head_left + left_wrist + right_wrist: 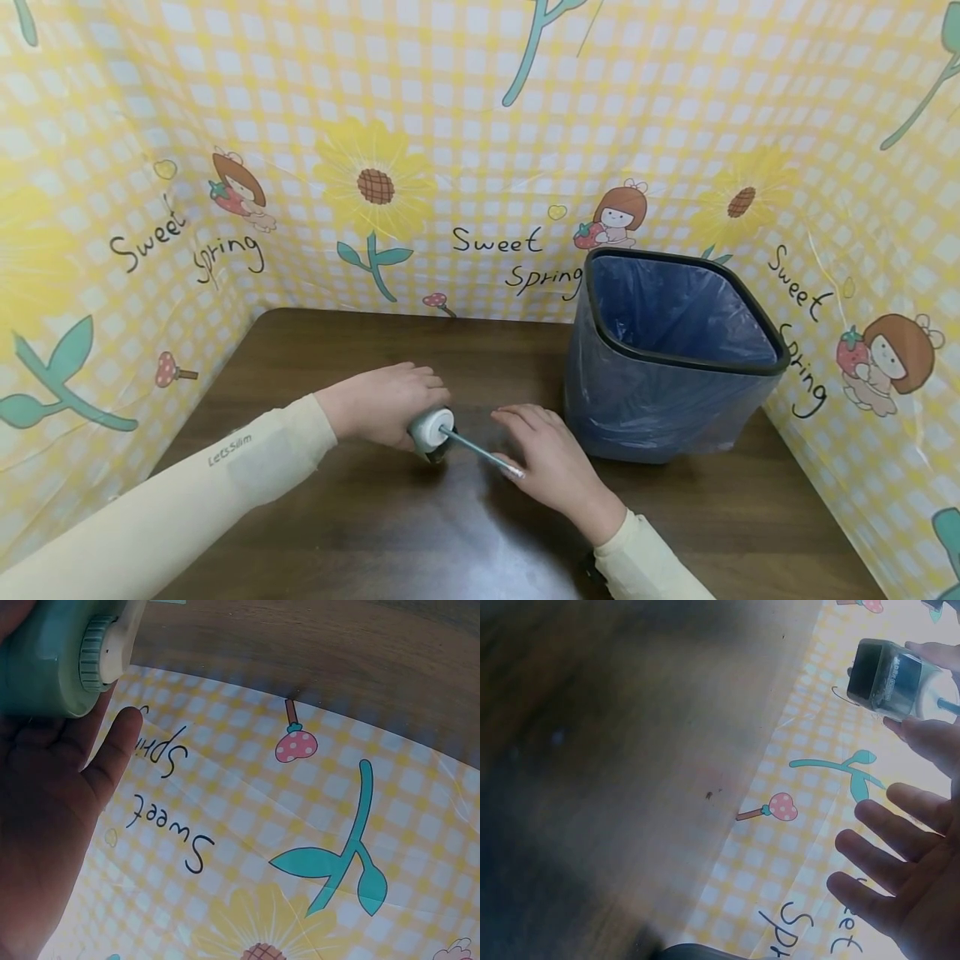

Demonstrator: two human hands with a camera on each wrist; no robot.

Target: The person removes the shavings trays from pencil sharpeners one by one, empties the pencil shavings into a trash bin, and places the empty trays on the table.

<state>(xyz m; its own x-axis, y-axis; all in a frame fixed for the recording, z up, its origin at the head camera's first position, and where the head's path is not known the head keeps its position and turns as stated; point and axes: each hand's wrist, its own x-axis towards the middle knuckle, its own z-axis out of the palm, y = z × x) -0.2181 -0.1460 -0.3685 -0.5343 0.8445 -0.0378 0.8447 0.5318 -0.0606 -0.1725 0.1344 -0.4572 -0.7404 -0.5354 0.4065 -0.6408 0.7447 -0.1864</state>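
Observation:
My left hand [390, 404] grips a small pencil sharpener [431, 429] above the table. In the left wrist view the sharpener's body [45, 660] is green, with a ribbed knob and a cream-coloured part at its end. The right wrist view shows its dark see-through box [889, 675] and white face. A thin teal pencil [480, 450] sticks out of that face towards my right hand [551, 458]. This hand has its fingers spread and straight. The pencil's free end overlaps the right thumb in the head view; whether they touch, I cannot tell.
A blue-grey waste bin [637, 408] with a clear plastic liner and dark rim stands at the right, close beside my right hand. Brown wooden table [337, 517] lies beneath. Yellow checked cloth [480, 150] with printed flowers walls in the back and both sides.

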